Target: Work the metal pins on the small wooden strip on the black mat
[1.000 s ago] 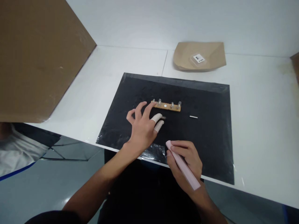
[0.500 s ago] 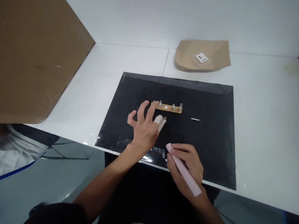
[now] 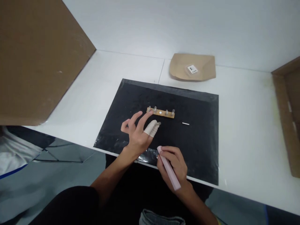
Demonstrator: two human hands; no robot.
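Note:
My left hand (image 3: pixel 138 131) hovers over a black mat (image 3: pixel 199 147), thumb and forefinger in white finger cots pinching a tiny grey part (image 3: pixel 158 124). Just beyond the fingertips lies a narrow tan circuit strip (image 3: pixel 160 112) with several small clear components standing on it. My right hand (image 3: pixel 174 164) rests at the mat's near edge, shut on a pale pink pen-like tool (image 3: pixel 168 168) that points up and left. A small white pin (image 3: pixel 185 123) lies loose on the mat to the right of the strip.
The mat lies on a white table (image 3: pixel 248 125). A brown paper tray (image 3: pixel 192 67) holding a small labelled clear bag sits at the back. Cardboard panels stand at the left (image 3: pixel 39 59) and right (image 3: pixel 289 112). The table edge runs just under my wrists.
My left thumb and forefinger have closed together on the tiny part and lifted slightly. The view has shifted, so everything sits a little left and lower. My right hand keeps its grip.

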